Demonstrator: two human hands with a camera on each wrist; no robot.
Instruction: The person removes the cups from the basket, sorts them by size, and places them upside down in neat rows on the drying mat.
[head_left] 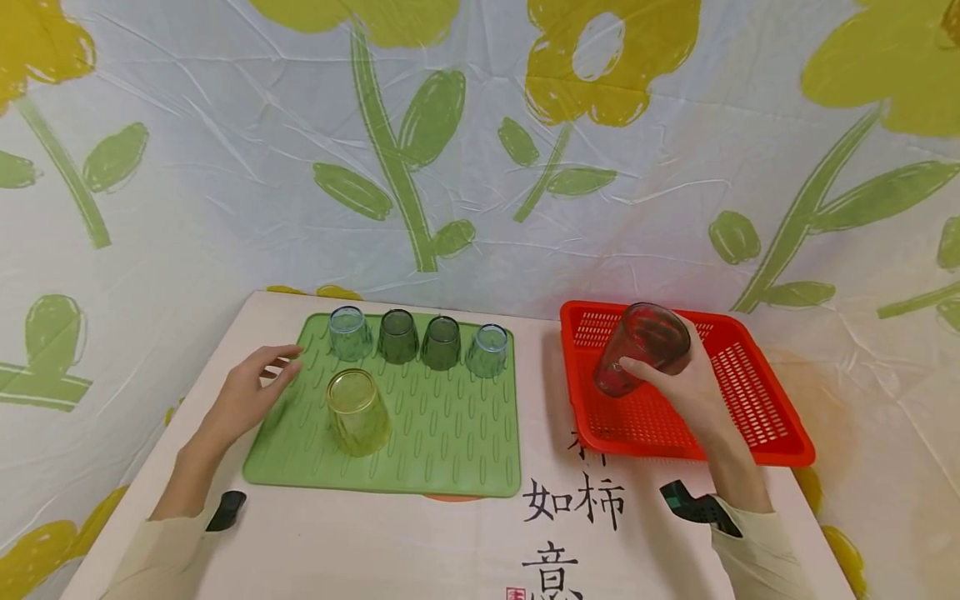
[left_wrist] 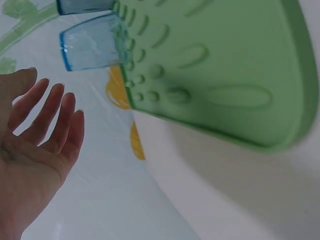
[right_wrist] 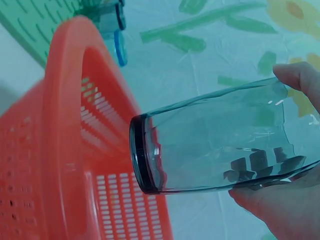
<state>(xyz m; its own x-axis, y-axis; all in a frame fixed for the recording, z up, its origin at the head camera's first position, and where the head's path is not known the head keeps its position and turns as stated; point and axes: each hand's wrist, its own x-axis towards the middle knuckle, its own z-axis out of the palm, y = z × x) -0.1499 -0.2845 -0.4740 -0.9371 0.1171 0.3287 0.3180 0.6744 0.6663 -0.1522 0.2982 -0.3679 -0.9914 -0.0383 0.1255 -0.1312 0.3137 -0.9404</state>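
Over the red plastic basket (head_left: 686,454), my right hand (head_left: 693,383) grips a tall grey-tinted glass (head_left: 645,333), tilted, with thumb and fingers round its side near the rim. In the right wrist view the glass's thick base (right_wrist: 142,155) points toward the basket. My left hand (head_left: 247,387) holds nothing and hovers by the left edge of the green drying mat (head_left: 450,442), fingers loosely bent. Closest to it on the mat stand a yellow glass (head_left: 358,417) and a light blue glass (head_left: 350,333), both upside down.
Along the mat's back edge stand two dark grey glasses (head_left: 398,337) and another blue glass (head_left: 487,352), upside down. The white table (head_left: 360,542) bears black Chinese characters at the front. A flower-print cloth (head_left: 465,167) hangs behind.
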